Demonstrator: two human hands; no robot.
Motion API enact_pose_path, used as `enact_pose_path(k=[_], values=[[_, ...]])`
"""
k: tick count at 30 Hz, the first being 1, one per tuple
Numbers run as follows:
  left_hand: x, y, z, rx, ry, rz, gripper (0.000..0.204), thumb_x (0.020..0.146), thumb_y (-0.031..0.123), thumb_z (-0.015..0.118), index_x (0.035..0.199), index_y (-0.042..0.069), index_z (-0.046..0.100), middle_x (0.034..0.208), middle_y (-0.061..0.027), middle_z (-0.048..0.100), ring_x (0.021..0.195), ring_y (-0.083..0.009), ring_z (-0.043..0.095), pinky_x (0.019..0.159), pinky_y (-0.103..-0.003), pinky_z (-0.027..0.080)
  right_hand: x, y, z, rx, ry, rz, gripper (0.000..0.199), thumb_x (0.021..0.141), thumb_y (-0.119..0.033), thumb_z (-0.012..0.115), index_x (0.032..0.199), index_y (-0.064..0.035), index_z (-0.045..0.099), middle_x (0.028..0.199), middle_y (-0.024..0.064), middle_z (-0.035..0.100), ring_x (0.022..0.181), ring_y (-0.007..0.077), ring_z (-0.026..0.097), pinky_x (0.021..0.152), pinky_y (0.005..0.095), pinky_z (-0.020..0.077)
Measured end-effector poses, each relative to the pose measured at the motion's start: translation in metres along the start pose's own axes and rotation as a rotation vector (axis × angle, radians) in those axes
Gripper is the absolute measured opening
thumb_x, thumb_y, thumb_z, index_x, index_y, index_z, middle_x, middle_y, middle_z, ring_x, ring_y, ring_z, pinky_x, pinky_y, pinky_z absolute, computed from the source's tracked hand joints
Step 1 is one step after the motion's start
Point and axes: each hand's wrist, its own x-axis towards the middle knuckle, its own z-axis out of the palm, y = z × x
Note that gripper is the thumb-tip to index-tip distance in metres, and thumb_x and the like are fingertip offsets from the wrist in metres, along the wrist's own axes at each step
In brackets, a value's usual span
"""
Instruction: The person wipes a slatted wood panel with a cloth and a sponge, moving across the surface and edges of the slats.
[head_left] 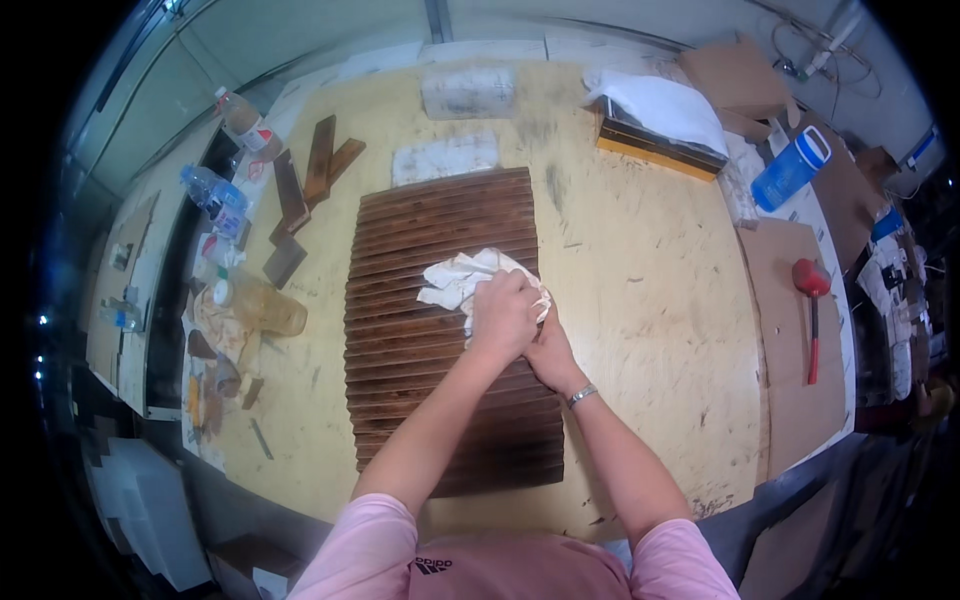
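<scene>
A dark brown ridged wooden panel [430,380] lies flat in the middle of the pale work table, its grooves running side to side. Over its right half, my left hand [502,315] is closed on a crumpled white cloth [462,280] with stained edges. My right hand [550,350], with a metal band at the wrist, meets the left at the panel's right edge. Its fingers are partly hidden behind the left hand and the cloth, so what they grip is unclear.
Wood offcuts [292,190], bottles [250,125] and a yellowish jug [265,305] line the left side. Two whitish blocks [468,93] lie beyond the panel. At right are a cloth-topped box [660,150], a blue bottle [790,170] and a red-headed mallet [812,290] on cardboard.
</scene>
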Motion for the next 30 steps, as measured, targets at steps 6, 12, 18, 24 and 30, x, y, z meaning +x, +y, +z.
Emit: enact_pose_path(k=[6,12,18,24,30], values=[[-0.054,-0.075,-0.081,0.137,-0.017,-0.095,0.009,0.074,0.015,0.078,0.083,0.012,0.076,0.088,-0.0034,0.069,0.087,-0.0272,0.064,0.081,-0.042,0.049,0.001,0.029,-0.011,-0.355,0.081,-0.040,0.096,0.091,-0.013,0.073,0.158,0.0056,0.008,0.149,0.0239,0.047,0.135,0.0268,0.049,0.112,0.0345,0.0402],[-0.132,-0.154,-0.199,0.296,0.145,-0.590,0.015,0.076,0.008,0.075,0.090,0.006,0.078,0.095,-0.0106,0.069,0.094,-0.0304,0.063,0.086,-0.040,0.048,-0.002,0.005,-0.001,-0.275,0.067,0.001,0.094,0.091,-0.014,0.073,0.158,0.0056,0.010,0.151,0.0249,0.045,0.138,0.0289,0.047,0.117,0.0355,0.0351],[-0.090,-0.030,-0.133,-0.237,-0.049,-0.387,0.027,0.086,0.006,0.068,0.113,0.007,0.071,0.128,-0.0119,0.063,0.121,-0.0294,0.059,0.106,-0.038,0.045,-0.002,0.006,-0.005,-0.199,0.048,-0.007,0.092,0.090,-0.017,0.074,0.158,0.0030,0.016,0.153,0.0247,0.042,0.142,0.0327,0.043,0.118,0.0377,0.0347],[-0.137,-0.052,-0.132,-0.006,-0.159,-0.223,0.030,0.089,0.003,0.061,0.115,0.009,0.073,0.135,-0.0102,0.065,0.134,-0.0299,0.055,0.113,-0.045,0.042,-0.002,0.015,-0.003,-0.254,0.107,-0.027,0.082,0.090,-0.010,0.072,0.155,0.0013,0.023,0.146,0.0212,0.051,0.135,0.0298,0.051,0.114,0.0376,0.0391],[-0.220,-0.131,-0.221,0.119,0.102,-0.682,0.031,0.082,0.001,0.069,0.113,0.000,0.071,0.124,-0.0178,0.069,0.122,-0.0334,0.062,0.106,-0.040,0.047,-0.004,0.002,0.001,-0.143,0.079,-0.032,0.079,0.090,-0.007,0.071,0.154,0.0011,0.025,0.143,0.0198,0.053,0.133,0.0281,0.052,0.111,0.0364,0.0414]])
